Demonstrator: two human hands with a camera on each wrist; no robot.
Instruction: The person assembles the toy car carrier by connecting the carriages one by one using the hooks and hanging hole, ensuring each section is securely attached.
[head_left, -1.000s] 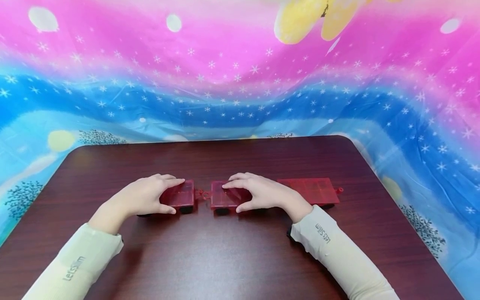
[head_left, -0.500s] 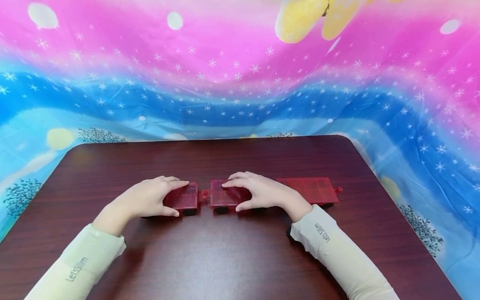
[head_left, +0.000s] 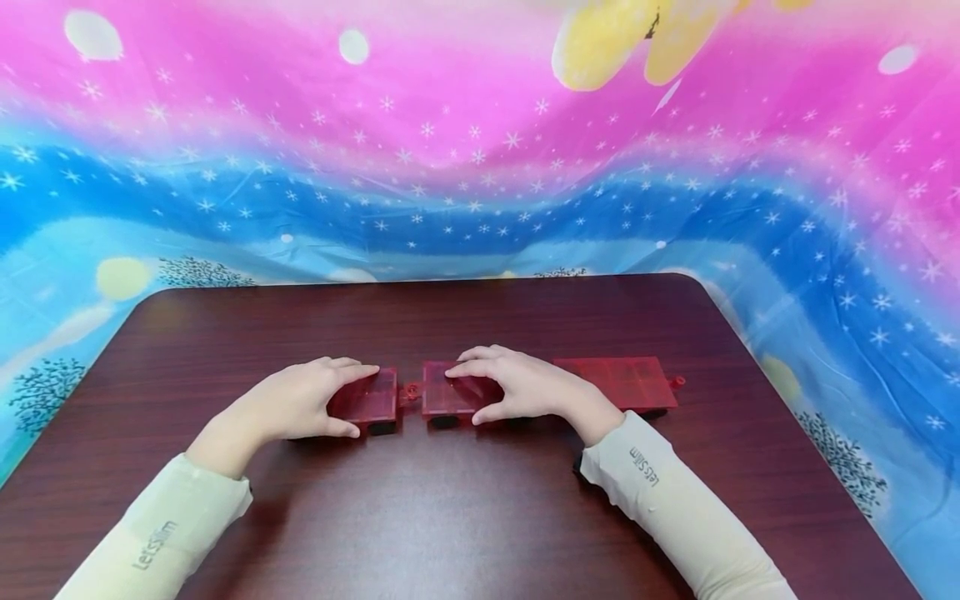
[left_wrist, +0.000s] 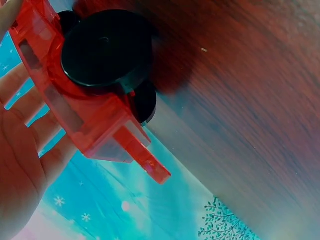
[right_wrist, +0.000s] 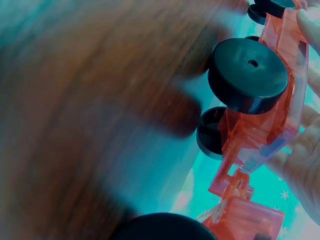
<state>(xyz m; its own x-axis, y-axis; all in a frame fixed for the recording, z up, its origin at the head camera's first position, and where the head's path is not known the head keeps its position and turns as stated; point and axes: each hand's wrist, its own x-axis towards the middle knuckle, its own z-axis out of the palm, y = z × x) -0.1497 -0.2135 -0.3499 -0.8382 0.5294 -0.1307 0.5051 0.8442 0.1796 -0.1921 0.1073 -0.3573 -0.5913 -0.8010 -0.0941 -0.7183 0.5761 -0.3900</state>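
My left hand (head_left: 300, 400) grips a see-through red toy car (head_left: 375, 395), thumb on its near side and fingers over the far side. The left wrist view shows its black wheel (left_wrist: 107, 47) and a coupling bar (left_wrist: 147, 157) sticking out at the end near the wrist. A matching middle car (head_left: 442, 387) is held the same way by my right hand (head_left: 517, 383). Between these cars the red couplings (head_left: 409, 392) overlap. A third red car (head_left: 622, 379) stands behind my right wrist, and the right wrist view shows its coupling (right_wrist: 237, 187) joined to the middle car.
The cars stand in a row across the dark brown wooden table (head_left: 420, 517). A loose coupling ring (head_left: 678, 382) sticks out at the row's right end. A pink and blue patterned cloth (head_left: 480, 167) hangs around the table's back and sides.
The left hand has slid its car a little to the right, narrowing the gap to the middle car so the couplings overlap. The right hand and the other two cars stay put.
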